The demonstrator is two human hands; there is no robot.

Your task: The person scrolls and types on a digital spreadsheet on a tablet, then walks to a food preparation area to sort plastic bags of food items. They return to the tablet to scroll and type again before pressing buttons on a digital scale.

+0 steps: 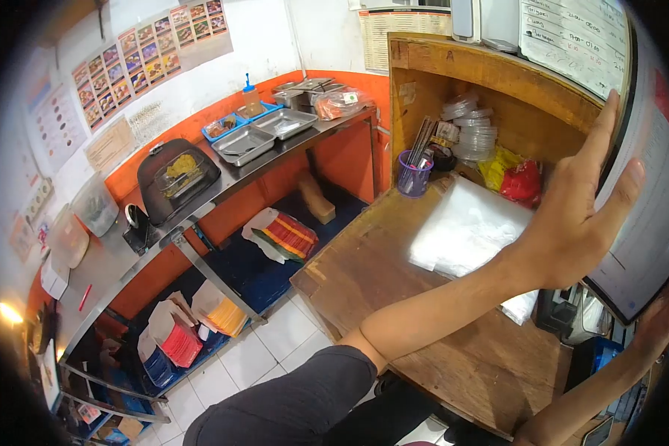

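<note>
A flat black-edged monitor with a lit screen stands at the right of the head view, cut off by the view's edge. My left hand is on its left edge, thumb over the front and forefinger stretched up along the frame. Lower down, my right hand presses against the monitor's bottom edge; its fingertips are partly lost in the dark border. Below my left forearm lies a stack of clear plastic bags on the wooden desk.
A purple pen cup, clear plastic lids and a red bag stand at the desk's back. Left, a steel counter carries metal trays and a black scale. Folded cartons fill the lower shelf.
</note>
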